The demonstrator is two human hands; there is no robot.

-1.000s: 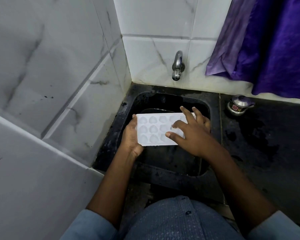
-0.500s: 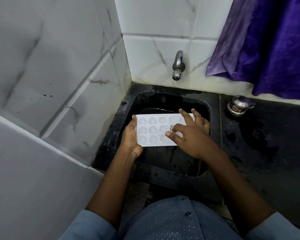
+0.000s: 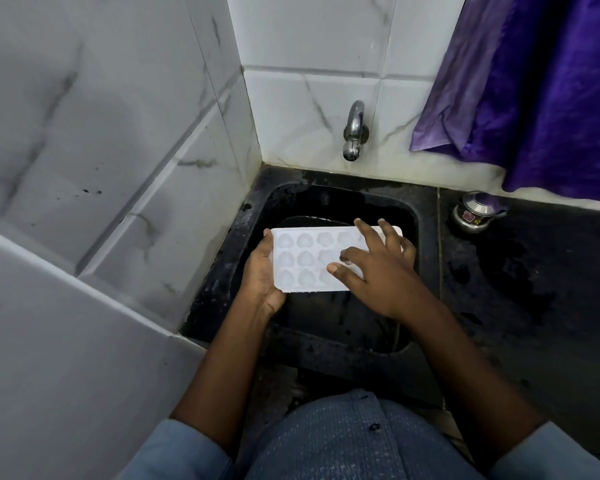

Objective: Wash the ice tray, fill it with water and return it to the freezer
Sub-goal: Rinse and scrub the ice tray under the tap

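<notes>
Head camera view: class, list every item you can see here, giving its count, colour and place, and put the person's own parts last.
ice tray: one, white, held over the sink
sink: one, black, wet, in the corner below the tap
tap: one, silver, on the back wall
wall tiles: many, white with grey veins, left and back
countertop: one, black, right of the sink
steel pot: one, silver, lidded, on the countertop by the wall
cloth: one, purple, hanging top right
shirt: one, blue, bottom edge
left hand: one, grips the tray's left end
right hand: one, fingers spread on the tray's top
</notes>
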